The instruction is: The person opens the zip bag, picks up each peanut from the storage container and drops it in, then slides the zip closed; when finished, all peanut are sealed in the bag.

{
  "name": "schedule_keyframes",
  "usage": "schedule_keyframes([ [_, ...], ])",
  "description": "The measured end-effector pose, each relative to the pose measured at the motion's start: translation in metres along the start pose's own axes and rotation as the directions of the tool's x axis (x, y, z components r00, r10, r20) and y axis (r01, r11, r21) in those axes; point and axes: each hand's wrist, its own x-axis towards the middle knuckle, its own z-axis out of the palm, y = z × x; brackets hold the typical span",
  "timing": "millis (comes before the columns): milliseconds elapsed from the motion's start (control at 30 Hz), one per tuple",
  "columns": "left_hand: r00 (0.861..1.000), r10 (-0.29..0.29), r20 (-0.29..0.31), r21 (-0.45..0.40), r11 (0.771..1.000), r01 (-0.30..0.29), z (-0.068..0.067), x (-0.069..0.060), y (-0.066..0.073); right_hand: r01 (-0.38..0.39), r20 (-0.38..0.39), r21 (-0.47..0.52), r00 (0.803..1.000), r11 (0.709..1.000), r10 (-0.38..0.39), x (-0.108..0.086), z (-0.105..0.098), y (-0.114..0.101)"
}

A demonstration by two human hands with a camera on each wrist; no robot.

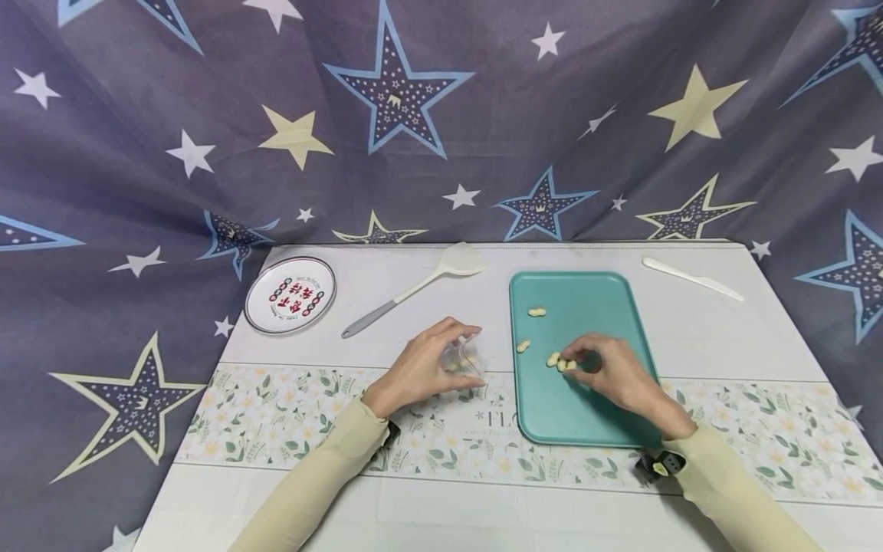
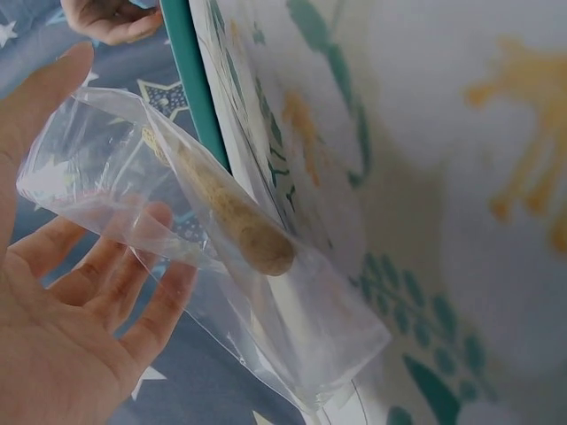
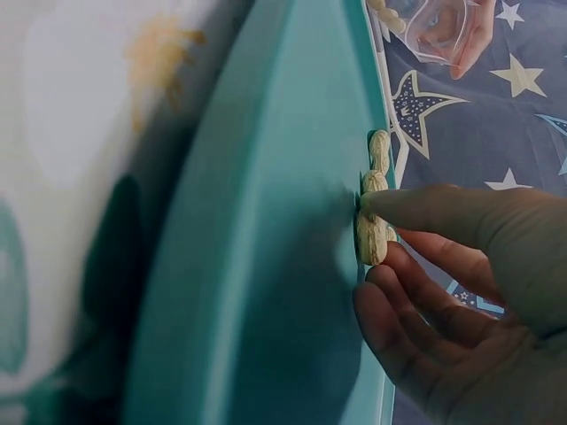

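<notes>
A clear plastic bag with peanuts inside stands on the cloth left of the teal tray. My left hand is round the bag, thumb on one side and fingers on the other, holding its mouth apart. Over the tray, my right hand has thumb and fingertips at a small cluster of peanuts; in the right wrist view the thumb touches a peanut lying on the tray. Two more peanuts, one upper and one lower, lie near the tray's left side.
A white plate with red print sits at the back left. Beside it lies a spatula with a grey handle. Right of the tray is a white knife. A star-patterned curtain hangs behind the table.
</notes>
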Motion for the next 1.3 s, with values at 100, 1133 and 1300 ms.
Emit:
schedule_keyframes([
  [100, 1.0, -0.001, -0.001, 0.002, 1.0, 0.001, -0.001, 0.0, 0.001, -0.007, -0.002, 0.0, 1.0, 1.0, 0.007, 0.0, 0.0, 0.0],
  [1133, 1.0, 0.007, -0.029, -0.004, 1.0, -0.007, -0.003, -0.001, 0.001, -0.013, 0.055, 0.039, 0.998, 0.999, 0.011, -0.004, 0.001, -0.007],
  [1300, 1.0, 0.011, -0.028, -0.005, 1.0, -0.011, -0.003, 0.0, 0.001, -0.006, 0.048, 0.053, 0.999, 0.999, 0.004, -0.001, 0.001, -0.011],
])
